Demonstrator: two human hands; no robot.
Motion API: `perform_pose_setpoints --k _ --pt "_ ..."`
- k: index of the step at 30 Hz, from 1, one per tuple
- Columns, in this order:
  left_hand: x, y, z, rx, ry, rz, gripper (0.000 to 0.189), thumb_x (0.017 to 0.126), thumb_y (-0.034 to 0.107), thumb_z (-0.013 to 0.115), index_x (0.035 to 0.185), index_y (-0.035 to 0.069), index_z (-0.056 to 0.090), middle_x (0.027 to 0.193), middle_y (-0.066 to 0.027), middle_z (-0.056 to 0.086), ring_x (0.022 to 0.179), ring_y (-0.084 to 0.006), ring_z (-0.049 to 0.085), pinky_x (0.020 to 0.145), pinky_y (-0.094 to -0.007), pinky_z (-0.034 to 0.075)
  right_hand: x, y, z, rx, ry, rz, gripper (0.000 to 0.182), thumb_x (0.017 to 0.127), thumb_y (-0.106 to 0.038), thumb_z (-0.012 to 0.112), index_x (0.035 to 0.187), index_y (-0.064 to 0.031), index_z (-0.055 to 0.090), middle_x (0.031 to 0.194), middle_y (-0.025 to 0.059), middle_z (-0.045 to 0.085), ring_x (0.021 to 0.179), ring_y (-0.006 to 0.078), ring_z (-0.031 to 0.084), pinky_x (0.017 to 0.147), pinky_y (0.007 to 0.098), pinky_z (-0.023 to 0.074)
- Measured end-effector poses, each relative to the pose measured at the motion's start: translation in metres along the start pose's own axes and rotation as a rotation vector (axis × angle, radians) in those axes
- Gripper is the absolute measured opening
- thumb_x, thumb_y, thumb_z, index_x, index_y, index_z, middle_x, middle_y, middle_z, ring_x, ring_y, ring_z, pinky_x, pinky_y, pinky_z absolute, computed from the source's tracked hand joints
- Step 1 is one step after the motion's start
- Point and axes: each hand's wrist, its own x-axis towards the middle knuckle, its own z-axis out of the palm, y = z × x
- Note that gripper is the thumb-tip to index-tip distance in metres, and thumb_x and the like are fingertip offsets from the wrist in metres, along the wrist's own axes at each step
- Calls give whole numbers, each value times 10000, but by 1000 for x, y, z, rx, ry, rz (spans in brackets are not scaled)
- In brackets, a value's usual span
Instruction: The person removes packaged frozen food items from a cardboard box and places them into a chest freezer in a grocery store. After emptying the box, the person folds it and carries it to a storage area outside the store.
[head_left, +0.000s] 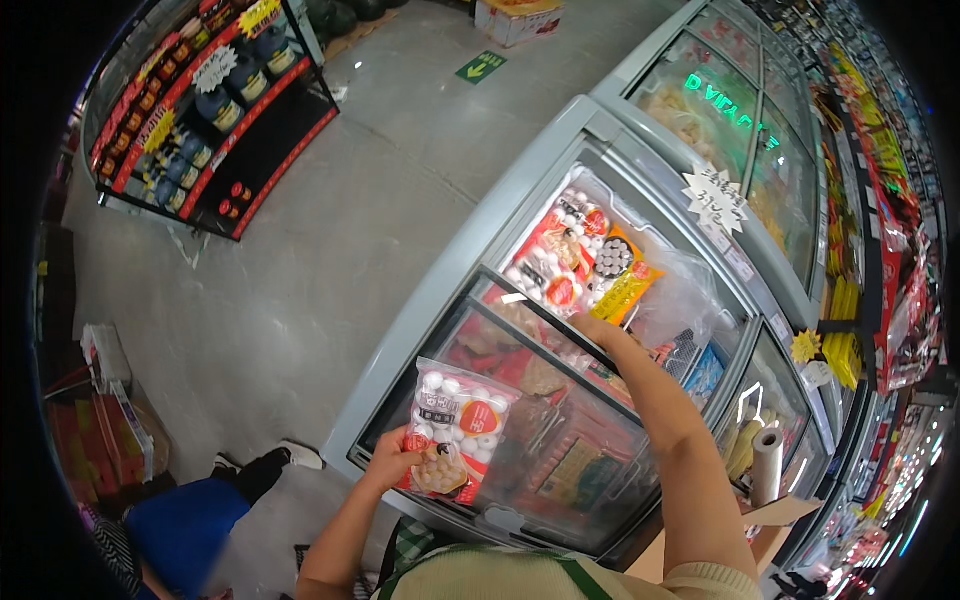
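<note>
My left hand (391, 459) pinches the lower left side of a clear and red plastic bag of white balls (469, 420), held above the glass lid of a chest freezer. My right hand (597, 330) reaches into the freezer's uncovered part, beside the edge of the sliding glass lid (555, 319). Its fingers are mostly hidden, so I cannot tell whether they grip anything. Just beyond it lie similar bags of white balls (559, 247) and a yellow-orange bag (626, 281). Wrapped frozen packs (577, 457) show through the glass.
Another glass-topped freezer (675, 90) adjoins at the far end, with a handwritten white sign (714, 196) between them. A roll of plastic bags (766, 457) and an open carton (772, 525) are at right. Bottle shelves (217, 112) stand upper left; a person in blue (184, 532) is lower left.
</note>
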Motion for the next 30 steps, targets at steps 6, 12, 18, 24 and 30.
perform_pose_setpoints --k 6,12,18,24,30 --pt "-5 3 0 6 -12 -43 362 650 -74 546 1008 -31 579 870 -47 631 790 -105 585 727 -253 478 5 -1 -7 -714 485 -208 244 728 -285 615 917 -131 620 916 72 607 868 251 559 806 409 416" --pt "-7 7 -2 27 31 -126 359 641 -104 552 991 -36 593 871 -32 627 810 -91 574 741 -243 470 37 -4 -6 -1055 533 -758 336 678 -336 596 1001 -244 600 1242 91 415 1094 292 406 917 538 293" --pt "-9 11 -3 -4 4 -127 344 629 -127 543 954 -34 605 872 -37 638 783 -91 584 715 -234 472 54 -27 10 -830 527 -673 424 737 -327 559 1125 -155 560 1288 84 358 1128 276 387 866 510 333" --pt "-10 25 16 -127 27 -106 386 621 -143 533 981 -18 591 896 -48 636 801 -116 604 736 -248 475 26 -26 -21 -444 634 -580 312 796 -258 581 1066 -102 569 1129 95 516 992 251 513 756 396 447" --pt "20 71 86 -245 -302 190 294 610 -62 581 896 -5 617 884 -63 632 799 -140 599 727 -270 468 -108 -32 1 1104 314 -340 817 817 -469 571 1393 -61 159 1211 109 495 1050 178 506 823 313 442"
